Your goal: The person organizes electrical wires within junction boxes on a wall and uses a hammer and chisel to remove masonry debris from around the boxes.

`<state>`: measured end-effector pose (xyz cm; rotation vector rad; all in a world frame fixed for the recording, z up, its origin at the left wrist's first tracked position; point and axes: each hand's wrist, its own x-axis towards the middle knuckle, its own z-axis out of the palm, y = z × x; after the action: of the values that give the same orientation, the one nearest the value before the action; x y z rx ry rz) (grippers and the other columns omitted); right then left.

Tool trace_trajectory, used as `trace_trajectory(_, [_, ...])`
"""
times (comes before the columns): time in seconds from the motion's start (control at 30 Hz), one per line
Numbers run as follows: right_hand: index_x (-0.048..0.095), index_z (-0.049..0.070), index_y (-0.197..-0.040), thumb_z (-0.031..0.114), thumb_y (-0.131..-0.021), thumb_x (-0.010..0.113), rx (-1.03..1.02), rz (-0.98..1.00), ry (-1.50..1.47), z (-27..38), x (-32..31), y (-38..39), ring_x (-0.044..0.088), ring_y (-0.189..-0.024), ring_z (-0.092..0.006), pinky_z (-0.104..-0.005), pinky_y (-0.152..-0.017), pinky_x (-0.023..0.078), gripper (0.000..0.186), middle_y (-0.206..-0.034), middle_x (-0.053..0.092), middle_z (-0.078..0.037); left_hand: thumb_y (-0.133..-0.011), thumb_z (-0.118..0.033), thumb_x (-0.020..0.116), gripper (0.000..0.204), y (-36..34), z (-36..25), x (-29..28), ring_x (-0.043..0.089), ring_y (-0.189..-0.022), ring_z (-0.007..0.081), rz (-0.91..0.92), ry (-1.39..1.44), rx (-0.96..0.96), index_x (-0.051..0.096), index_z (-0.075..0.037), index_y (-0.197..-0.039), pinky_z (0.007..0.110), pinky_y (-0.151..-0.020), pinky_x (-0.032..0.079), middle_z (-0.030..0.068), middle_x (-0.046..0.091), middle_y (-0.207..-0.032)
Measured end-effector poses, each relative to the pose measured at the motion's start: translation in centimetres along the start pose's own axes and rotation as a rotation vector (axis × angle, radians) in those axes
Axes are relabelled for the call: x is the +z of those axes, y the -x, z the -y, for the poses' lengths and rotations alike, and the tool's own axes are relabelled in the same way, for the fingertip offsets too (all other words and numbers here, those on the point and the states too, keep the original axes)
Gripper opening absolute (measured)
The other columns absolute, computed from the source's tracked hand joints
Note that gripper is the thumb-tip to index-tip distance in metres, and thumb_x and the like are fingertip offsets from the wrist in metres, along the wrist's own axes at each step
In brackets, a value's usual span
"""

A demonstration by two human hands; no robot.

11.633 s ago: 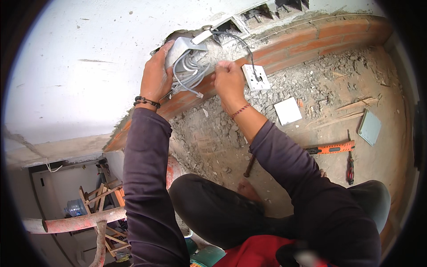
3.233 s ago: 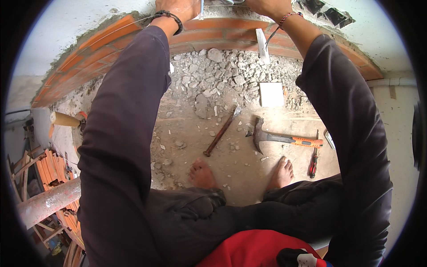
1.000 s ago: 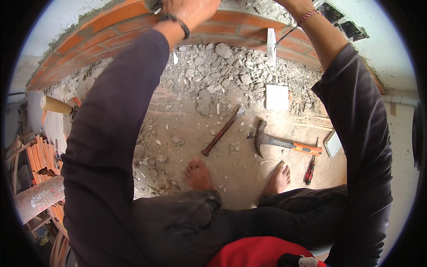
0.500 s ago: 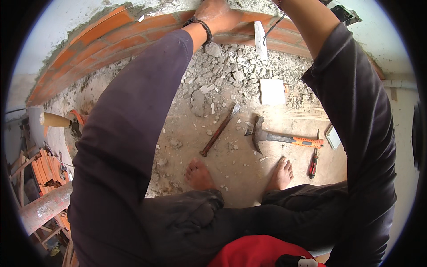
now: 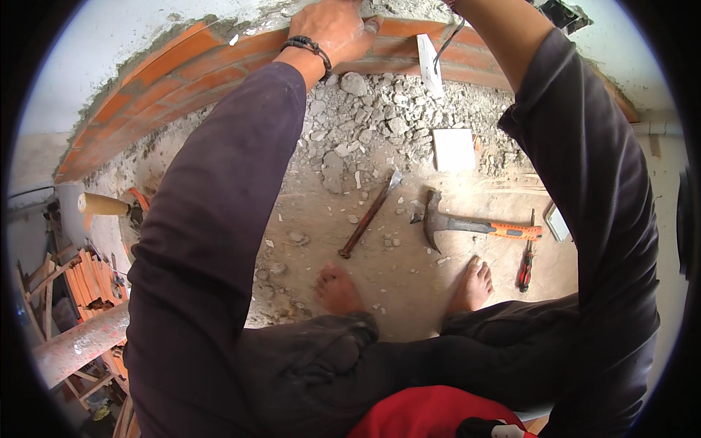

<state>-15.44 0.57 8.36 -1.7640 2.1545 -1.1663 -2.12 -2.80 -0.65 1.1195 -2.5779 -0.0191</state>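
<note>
My left hand (image 5: 330, 31) is at the top edge, over the upper edge of a curved-looking orange brick wall (image 5: 212, 62). A dark braided band (image 5: 310, 45) circles its wrist. The thumb sticks out to the right along the bricks; the other fingers are cut off, so what they hold, if anything, is hidden. My right forearm (image 5: 504, 29) reaches up past the frame's top, and its hand is out of view. A dark thin cord (image 5: 447, 45) hangs near that wrist, beside a narrow white strip (image 5: 430, 66) leaning against the bricks.
Rubble (image 5: 380, 109) lies along the wall's foot. On the floor are a white square plate (image 5: 454, 150), a chisel (image 5: 371, 214), a claw hammer (image 5: 478, 226) with an orange-and-black handle, and a screwdriver (image 5: 526, 270). My bare feet (image 5: 473, 285) stand near them. Left is a wooden-coloured handle (image 5: 102, 204).
My left hand has shifted slightly left and down, showing more of its back and thumb. The floor items appear a little further right as the view moves. The right forearm has barely moved.
</note>
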Motion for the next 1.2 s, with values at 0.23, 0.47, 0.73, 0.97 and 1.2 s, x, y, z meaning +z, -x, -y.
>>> trace_trajectory(0.23, [0.07, -0.001, -0.093, 0.019, -0.077, 0.074, -0.019, 0.025, 0.018, -0.3, -0.2, -0.2, 0.067, -0.068, -0.0237, -0.0346, -0.066, 0.053, 0.026, -0.077, 0.068, -0.014, -0.078, -0.034, 0.062, 0.037, -1.1, 0.7, 0.2, 0.066, -0.079, 0.0386, 0.062, -0.135, 0.042, 0.066, -0.002, -0.097, 0.049, -0.07, 0.052, 0.0227, 0.068, -0.082])
trace_trajectory(0.47, [0.069, -0.001, -0.096, 0.017, -0.078, 0.073, -0.042, 0.058, 0.05, -1.1, -0.2, -0.1, 0.066, -0.067, -0.0234, -0.0348, -0.064, 0.053, 0.025, -0.078, 0.068, -0.013, -0.084, -0.026, 0.057, 0.032, 0.8, -1.5, -2.0, 0.067, -0.083, 0.0339, 0.039, 0.0, 0.118, 0.064, -0.003, -0.104, 0.043, -0.075, 0.054, 0.0171, 0.068, -0.087])
trace_trajectory(0.73, [0.068, -0.001, -0.1, 0.014, -0.08, 0.071, -0.225, 0.15, 0.143, -4.3, -4.3, 3.9, 0.065, -0.066, -0.0231, -0.0351, -0.063, 0.052, 0.025, -0.079, 0.067, -0.012, -0.086, -0.033, 0.069, 0.027, 8.9, -1.1, 2.3, 0.063, -0.063, 0.0193, 0.033, 0.598, 0.01, 0.069, -0.006, -0.084, 0.031, -0.06, 0.049, 0.0103, 0.066, -0.069])
trace_trajectory(0.97, [0.067, 0.0, -0.103, 0.012, -0.081, 0.069, -0.306, 0.729, 0.143, -10.9, -11.5, 15.7, 0.064, -0.065, -0.0229, -0.0354, -0.062, 0.052, 0.025, -0.08, 0.066, -0.012, -0.093, -0.047, 0.053, 0.053, 20.1, -5.6, 5.0, 0.067, -0.074, 0.0383, 0.869, 0.016, 0.038, 0.065, 0.005, -0.087, 0.046, -0.068, 0.054, 0.0214, 0.064, -0.072])
trace_trajectory(1.2, [0.064, 0.002, -0.104, 0.015, -0.075, 0.071, 0.063, 0.848, 0.141, -18.4, -9.2, 32.2, 0.06, -0.097, -0.0338, -0.0426, -0.085, 0.049, 0.032, -0.099, 0.062, -0.017, -0.096, -0.036, 0.051, 0.044, 22.4, -7.3, 8.1, 0.064, -0.076, 0.0436, 0.941, 0.064, 0.014, 0.057, 0.007, -0.091, 0.05, -0.068, 0.051, 0.0276, 0.063, -0.079])
